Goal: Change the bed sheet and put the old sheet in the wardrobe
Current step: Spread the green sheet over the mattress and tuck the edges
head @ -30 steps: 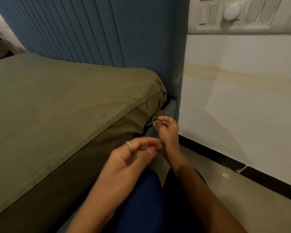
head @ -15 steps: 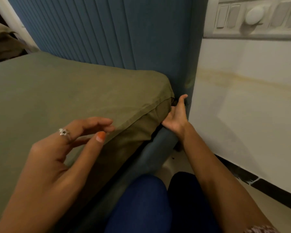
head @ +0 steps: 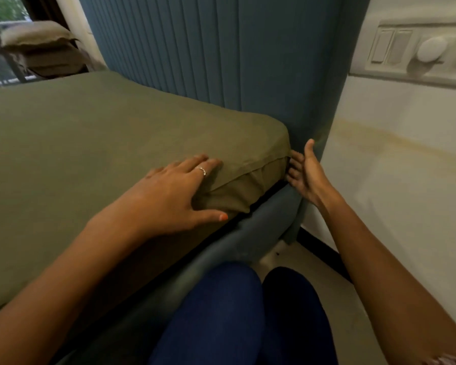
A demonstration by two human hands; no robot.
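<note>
An olive-green bed sheet (head: 95,143) covers the mattress, its hem folded over the near corner. My left hand (head: 174,191) lies flat on the sheet by that corner, fingers spread, thumb down the side. My right hand (head: 304,172) is at the mattress corner beside the blue headboard (head: 221,48). Its fingers are straight and reach into the gap between mattress and headboard, touching the sheet's edge, thumb up.
The blue padded bed frame (head: 248,233) runs below the mattress. A white wall (head: 406,167) with a switch panel (head: 416,54) is close on the right. Stacked pillows (head: 37,48) sit on a rack at the far left by a window. My knees (head: 221,312) are at the bottom.
My left hand has come up from near my lap and settled flat on the sheet. My right hand rose from low by the frame to the mattress corner at the headboard.
</note>
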